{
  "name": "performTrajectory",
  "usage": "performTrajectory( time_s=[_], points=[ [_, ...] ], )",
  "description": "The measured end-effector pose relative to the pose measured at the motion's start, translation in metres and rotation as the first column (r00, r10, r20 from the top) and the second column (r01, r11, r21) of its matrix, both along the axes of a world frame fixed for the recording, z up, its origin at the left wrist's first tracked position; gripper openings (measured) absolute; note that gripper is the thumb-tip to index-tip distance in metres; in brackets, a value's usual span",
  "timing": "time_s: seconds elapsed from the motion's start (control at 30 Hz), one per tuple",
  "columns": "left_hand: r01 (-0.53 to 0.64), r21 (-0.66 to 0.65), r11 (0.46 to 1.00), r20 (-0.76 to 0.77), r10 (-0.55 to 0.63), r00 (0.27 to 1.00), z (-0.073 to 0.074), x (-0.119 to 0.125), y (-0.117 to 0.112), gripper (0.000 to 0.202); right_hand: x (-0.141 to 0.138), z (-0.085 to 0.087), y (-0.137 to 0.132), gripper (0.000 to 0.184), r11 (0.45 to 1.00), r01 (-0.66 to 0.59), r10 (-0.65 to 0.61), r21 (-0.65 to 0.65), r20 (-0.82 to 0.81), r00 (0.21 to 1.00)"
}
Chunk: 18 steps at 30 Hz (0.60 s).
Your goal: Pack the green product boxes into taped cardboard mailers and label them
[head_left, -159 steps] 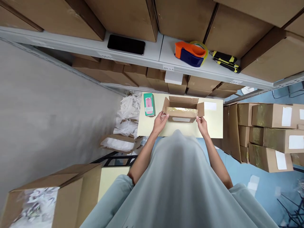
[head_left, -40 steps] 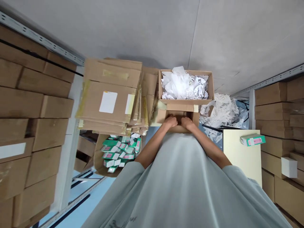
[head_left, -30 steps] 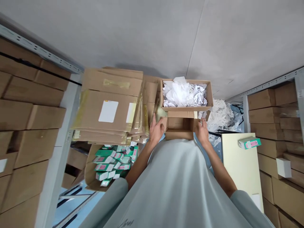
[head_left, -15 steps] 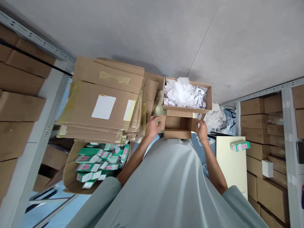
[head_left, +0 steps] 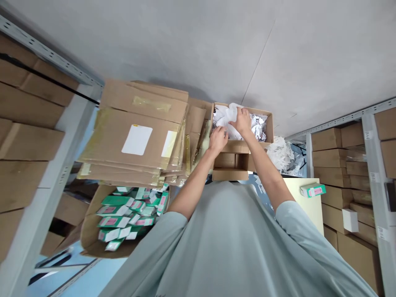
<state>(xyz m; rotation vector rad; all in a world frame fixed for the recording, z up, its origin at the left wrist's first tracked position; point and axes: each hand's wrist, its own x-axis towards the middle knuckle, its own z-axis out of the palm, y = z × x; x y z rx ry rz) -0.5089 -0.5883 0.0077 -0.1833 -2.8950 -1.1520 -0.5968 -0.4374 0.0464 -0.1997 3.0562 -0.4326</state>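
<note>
A long open carton (head_left: 269,128) holds crumpled white packing paper (head_left: 228,114) and paper shreds. My right hand (head_left: 243,120) is over the middle of it, its thumb and bent fingers closed on a wad of the paper. At the carton's near left side, my left hand (head_left: 218,139) has its fingers curled at the paper's edge; the fingertips are partly hidden. Below my hands, close to my shirt, stands a smaller open cardboard box (head_left: 230,174). Its inside looks bare where it shows, and my right forearm passes over its right side.
Flattened cartons (head_left: 161,128) are stacked on the left. Beneath them, a large box (head_left: 89,243) holds many small green-and-white packs. More shredded paper (head_left: 280,152) lies to the right, near a pale tabletop (head_left: 305,216) bearing one green pack (head_left: 313,190). Shelves of boxes flank both sides.
Both hands have let go of the small box's side flaps and moved forward to the paper in the long carton. The small box has stayed near my shirt.
</note>
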Motion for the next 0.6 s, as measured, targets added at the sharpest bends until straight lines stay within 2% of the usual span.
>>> performTrajectory(
  time_s=[0.1,0.13,0.23,0.33,0.4,0.47,0.53,0.6],
  points=[
    [-0.01,-0.017,1.0,-0.016,0.01,1.0,-0.011,0.004,0.0,0.039,0.009,-0.005,0.002,0.041,0.996,-0.046,0.039,0.072,0.097,0.994],
    [-0.008,-0.009,1.0,-0.021,0.007,1.0,-0.012,0.005,0.0,0.04,0.015,-0.005,0.005,0.035,0.995,-0.063,0.054,0.077,0.108,0.993],
    [-0.017,0.045,0.999,-0.021,0.018,1.0,-0.014,0.006,-0.001,0.044,0.031,-0.005,0.019,0.034,0.994,-0.107,0.106,0.026,0.06,0.993],
    [-0.047,0.147,0.988,-0.074,0.059,0.996,-0.012,0.007,0.0,0.061,0.049,0.001,0.033,0.029,0.989,-0.125,0.122,-0.075,-0.045,0.992],
    [-0.009,0.203,0.979,-0.139,0.038,0.99,-0.007,0.007,0.001,0.079,0.066,0.007,0.04,0.025,0.977,-0.147,0.135,-0.156,-0.089,0.987],
    [0.082,0.219,0.972,-0.197,-0.038,0.98,-0.001,0.007,0.003,0.086,0.085,0.016,0.047,0.021,0.947,-0.202,0.179,-0.249,-0.11,0.978],
    [0.145,0.214,0.966,-0.227,-0.095,0.969,0.006,0.006,0.005,0.078,0.103,0.023,0.054,0.017,0.906,-0.25,0.219,-0.341,-0.128,0.967],
    [0.148,0.226,0.963,-0.237,-0.093,0.967,0.014,0.006,0.008,0.059,0.119,0.029,0.061,0.015,0.867,-0.263,0.221,-0.422,-0.146,0.964]
  ],
)
